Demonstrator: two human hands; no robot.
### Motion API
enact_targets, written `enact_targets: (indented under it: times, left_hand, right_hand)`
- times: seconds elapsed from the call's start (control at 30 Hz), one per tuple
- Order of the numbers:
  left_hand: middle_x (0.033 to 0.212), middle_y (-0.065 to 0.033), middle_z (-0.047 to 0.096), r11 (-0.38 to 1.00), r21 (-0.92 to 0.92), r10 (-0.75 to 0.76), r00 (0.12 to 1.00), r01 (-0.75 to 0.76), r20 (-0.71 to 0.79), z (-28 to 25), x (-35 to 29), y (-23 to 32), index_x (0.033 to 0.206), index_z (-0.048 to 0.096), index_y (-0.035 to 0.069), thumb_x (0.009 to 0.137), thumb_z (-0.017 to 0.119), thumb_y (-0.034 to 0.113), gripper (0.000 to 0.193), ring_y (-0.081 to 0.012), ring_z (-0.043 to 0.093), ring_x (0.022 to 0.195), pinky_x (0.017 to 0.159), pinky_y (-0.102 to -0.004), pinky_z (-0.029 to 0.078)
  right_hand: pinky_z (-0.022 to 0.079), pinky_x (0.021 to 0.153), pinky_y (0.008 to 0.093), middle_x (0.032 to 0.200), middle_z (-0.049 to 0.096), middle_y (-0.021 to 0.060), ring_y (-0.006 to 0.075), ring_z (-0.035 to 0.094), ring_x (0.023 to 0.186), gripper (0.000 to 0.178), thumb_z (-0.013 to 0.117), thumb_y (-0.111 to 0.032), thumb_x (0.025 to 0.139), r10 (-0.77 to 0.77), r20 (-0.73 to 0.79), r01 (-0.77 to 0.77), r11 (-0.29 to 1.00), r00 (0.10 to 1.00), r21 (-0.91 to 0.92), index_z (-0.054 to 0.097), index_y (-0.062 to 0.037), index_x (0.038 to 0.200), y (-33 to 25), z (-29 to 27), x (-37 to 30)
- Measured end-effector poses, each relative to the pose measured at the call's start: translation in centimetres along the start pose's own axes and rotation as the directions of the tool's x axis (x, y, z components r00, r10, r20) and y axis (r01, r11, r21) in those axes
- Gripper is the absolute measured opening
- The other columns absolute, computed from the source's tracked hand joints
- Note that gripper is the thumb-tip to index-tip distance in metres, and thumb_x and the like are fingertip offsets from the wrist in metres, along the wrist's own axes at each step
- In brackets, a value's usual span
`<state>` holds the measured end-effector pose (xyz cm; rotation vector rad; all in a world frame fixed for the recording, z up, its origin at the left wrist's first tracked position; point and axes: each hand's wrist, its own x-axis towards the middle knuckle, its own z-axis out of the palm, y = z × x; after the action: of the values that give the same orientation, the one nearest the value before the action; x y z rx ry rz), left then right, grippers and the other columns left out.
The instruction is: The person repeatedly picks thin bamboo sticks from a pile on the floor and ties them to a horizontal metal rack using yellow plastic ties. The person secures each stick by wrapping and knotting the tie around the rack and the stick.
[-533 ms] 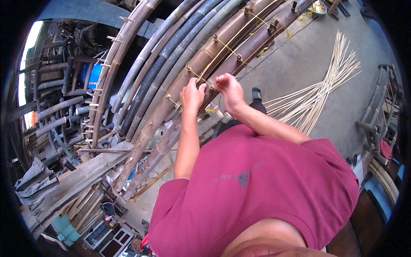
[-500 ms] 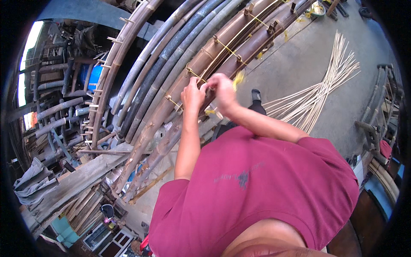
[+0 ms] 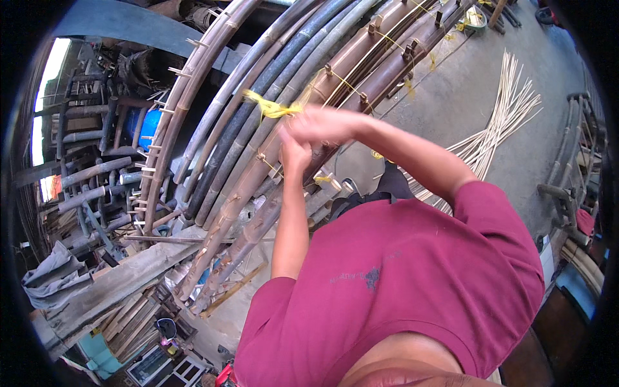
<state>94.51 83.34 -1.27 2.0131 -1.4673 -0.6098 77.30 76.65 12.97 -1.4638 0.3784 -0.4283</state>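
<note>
My right hand, blurred by motion, is closed on a bundle of yellow twine that fans out leftward past its fingers. Just below it, my left hand is closed at the near brown bamboo pole, its thumb upward. What its fingers grip is hidden, partly by the right hand. Two thick brown bamboo poles run from lower left to upper right under my hands. Short wooden pegs stick out of them, and lengths of yellow twine cross between the poles, with thin strips lying lengthwise there.
Several grey-blue bamboo poles curve alongside at left, then a pegged bamboo pair. Thin bamboo sticks lie piled on the concrete floor at right. A bamboo frame stands at far right. Weathered planks lie at lower left.
My right hand has swung left across the left hand, carrying the yellow twine from the right side of the poles to the left. My left hand has shifted slightly down and right.
</note>
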Motion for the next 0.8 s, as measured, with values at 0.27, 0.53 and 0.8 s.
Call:
enact_targets:
  times: [0.27,0.53,0.8]
  left_hand:
    - [0.069,-0.0034,0.065,0.873,-0.476,0.084,0.994,-0.104,-0.063,-4.7,6.7,8.9,0.093,0.068,0.001,0.1,0.051,0.017,0.024,-0.007,0.053,0.058,0.055,-0.0236,0.042]
    - [0.099,-0.0226,0.068,0.962,0.241,0.12,0.992,-0.127,0.042,-2.8,13.8,0.1,0.101,0.07,0.004,0.093,0.051,0.033,0.036,-0.0392,0.066,0.096,0.085,-0.0476,0.05]
    - [0.096,-0.0267,0.066,0.947,0.322,-0.022,0.997,-0.001,0.069,-12.3,-2.1,-3.5,0.105,0.063,0.001,0.096,0.044,0.02,0.028,-0.0428,0.064,0.095,0.081,-0.0502,0.05]
  right_hand:
    - [0.046,0.058,0.0465,0.067,0.06,0.0217,0.0393,0.059,0.062,0.042,0.056,-0.036,0.093,0.018,0.038,0.004,0.857,0.999,-0.515,0.065,-0.0008,0.072,9.5,4.4,-7.5]
    - [0.048,0.072,0.0329,0.078,0.064,0.0022,0.0138,0.058,0.075,0.043,0.05,-0.041,0.099,0.127,-0.756,0.278,0.881,0.642,0.383,0.066,-0.0071,0.079,13.4,6.1,-11.1]
    - [0.046,0.086,0.0345,0.1,0.06,0.0045,0.0159,0.056,0.094,0.062,0.039,-0.063,0.097,0.558,0.211,-0.409,0.256,0.802,0.876,0.06,-0.0078,0.114,13.0,16.2,-5.8]
